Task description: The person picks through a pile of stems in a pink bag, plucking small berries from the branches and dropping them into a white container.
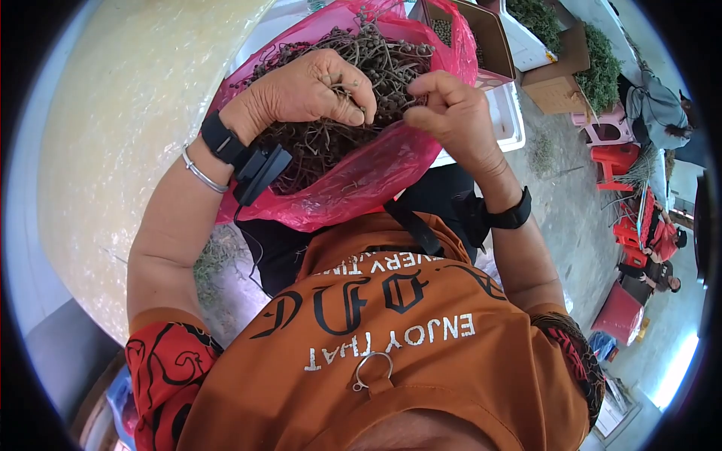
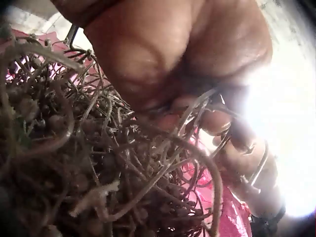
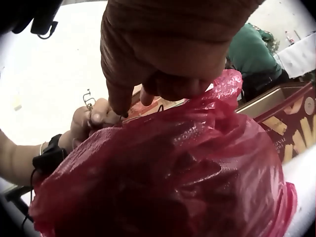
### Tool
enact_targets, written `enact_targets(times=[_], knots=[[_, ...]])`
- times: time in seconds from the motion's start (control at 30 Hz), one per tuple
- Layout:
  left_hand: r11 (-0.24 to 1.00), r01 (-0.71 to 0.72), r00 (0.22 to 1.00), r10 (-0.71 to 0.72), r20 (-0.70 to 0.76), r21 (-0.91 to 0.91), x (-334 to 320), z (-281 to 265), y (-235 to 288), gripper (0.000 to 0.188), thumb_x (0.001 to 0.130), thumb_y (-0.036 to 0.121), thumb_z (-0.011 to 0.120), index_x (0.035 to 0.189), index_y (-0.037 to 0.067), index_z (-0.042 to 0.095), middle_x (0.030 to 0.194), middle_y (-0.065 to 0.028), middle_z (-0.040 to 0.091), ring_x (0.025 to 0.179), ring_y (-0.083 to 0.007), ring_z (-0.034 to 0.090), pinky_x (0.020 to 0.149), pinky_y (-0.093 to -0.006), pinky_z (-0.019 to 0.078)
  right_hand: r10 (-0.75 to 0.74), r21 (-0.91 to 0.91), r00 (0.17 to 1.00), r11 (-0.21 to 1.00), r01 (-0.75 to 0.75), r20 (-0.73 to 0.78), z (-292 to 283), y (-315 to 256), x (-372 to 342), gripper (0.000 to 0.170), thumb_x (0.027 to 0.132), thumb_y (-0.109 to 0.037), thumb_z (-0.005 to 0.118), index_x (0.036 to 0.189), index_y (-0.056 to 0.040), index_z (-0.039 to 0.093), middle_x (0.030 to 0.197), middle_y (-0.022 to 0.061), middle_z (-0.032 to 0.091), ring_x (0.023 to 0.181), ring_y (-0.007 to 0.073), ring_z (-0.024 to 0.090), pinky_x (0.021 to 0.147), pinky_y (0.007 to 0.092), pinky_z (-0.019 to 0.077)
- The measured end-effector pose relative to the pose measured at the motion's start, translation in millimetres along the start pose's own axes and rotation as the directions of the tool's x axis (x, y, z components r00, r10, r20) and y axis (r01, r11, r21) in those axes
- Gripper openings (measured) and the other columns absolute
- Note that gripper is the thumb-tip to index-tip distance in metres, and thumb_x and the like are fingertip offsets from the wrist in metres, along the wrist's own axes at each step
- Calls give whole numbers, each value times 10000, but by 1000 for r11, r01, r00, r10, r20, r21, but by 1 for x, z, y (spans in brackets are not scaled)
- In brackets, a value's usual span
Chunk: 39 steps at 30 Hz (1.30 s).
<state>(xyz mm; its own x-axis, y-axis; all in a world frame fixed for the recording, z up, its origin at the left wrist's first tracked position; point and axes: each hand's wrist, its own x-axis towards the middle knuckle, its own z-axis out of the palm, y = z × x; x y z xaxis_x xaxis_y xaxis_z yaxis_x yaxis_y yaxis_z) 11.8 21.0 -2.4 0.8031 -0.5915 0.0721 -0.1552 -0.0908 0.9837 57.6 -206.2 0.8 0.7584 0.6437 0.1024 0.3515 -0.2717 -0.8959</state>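
Observation:
A heap of dried brown stems with small round berries (image 1: 391, 64) fills a pink plastic bag (image 1: 353, 180) in front of the person's lap. My left hand (image 1: 320, 86) is over the heap, its curled fingers gripping a few thin dried stems (image 2: 197, 116) that stick out between finger and thumb. My right hand (image 1: 459, 120) hovers over the bag's right side, thumb and index finger bent towards the left hand with a gap between their tips. From the right wrist, the bag's side (image 3: 197, 168) hides most of the heap.
A pale, shiny tabletop (image 1: 113, 150) lies at the left. Beyond the bag stand a cardboard box (image 1: 489, 37) and a white foam box (image 1: 508, 113). Green plants (image 1: 598, 68) are heaped at the upper right. Other people (image 1: 658, 113) and red stools (image 1: 617, 161) are farther right.

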Motion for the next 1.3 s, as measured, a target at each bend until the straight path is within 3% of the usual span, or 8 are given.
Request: enact_targets(times=[0.13,0.23,0.4,0.8,0.93,1.03,1.2,1.3], knots=[[1000,7,1000,-7,0,17,2,0,2,188,709,137,703,788,-22,639,695,-43,573,670,-129,540,612,-246,417,-66,-303,991,948,99,117,9,-14,0,102,716,-34,640,803,-35,588,602,26,507,530,143,514,488,247,410],[1000,-13,1000,13,10,-3,2,-1,-2,191,713,132,699,813,-17,635,697,-28,563,675,-120,526,621,-242,415,-440,-444,893,786,431,89,18,-2,8,92,738,-65,634,805,-41,576,648,110,557,583,253,571,516,317,446],[998,-37,995,43,-94,60,3,5,3,206,714,106,697,872,-6,629,715,-14,563,678,-105,508,636,-228,411,-365,-488,929,802,346,59,12,-9,2,96,743,-78,633,802,-37,570,697,148,573,653,328,578,543,364,457],[988,152,962,-138,-236,42,15,30,-11,221,817,169,634,991,32,638,738,7,602,637,-69,499,602,-224,429,-480,-409,876,810,420,-51,25,-5,-9,47,804,-59,595,803,-19,570,675,103,559,597,235,574,533,289,445],[979,202,945,-205,-254,-35,16,31,-11,197,839,173,616,961,19,632,749,-11,600,670,-63,493,642,-223,429,-193,-1,956,980,198,-220,23,1,-10,47,823,-53,587,839,-12,569,656,35,541,583,110,527,536,236,425],[978,201,951,-181,-252,58,15,31,-17,187,825,171,613,933,20,633,688,7,576,612,-77,477,582,-239,421,43,242,999,969,-45,11,16,-1,-6,68,834,-54,587,846,3,552,660,-12,516,607,45,476,539,208,412],[969,248,943,-242,-227,-4,14,30,-14,184,847,191,606,877,10,619,708,2,571,673,-68,486,634,-228,420,116,265,984,953,-148,134,17,6,-1,94,832,-73,603,861,-6,543,632,-2,499,581,51,445,522,215,398],[974,214,954,-193,-231,71,13,27,-18,210,837,214,622,865,6,607,697,3,562,674,-68,482,624,-235,411,-113,-89,987,988,123,111,19,7,-1,132,827,-113,625,806,-13,542,601,13,481,567,59,419,501,229,378]])
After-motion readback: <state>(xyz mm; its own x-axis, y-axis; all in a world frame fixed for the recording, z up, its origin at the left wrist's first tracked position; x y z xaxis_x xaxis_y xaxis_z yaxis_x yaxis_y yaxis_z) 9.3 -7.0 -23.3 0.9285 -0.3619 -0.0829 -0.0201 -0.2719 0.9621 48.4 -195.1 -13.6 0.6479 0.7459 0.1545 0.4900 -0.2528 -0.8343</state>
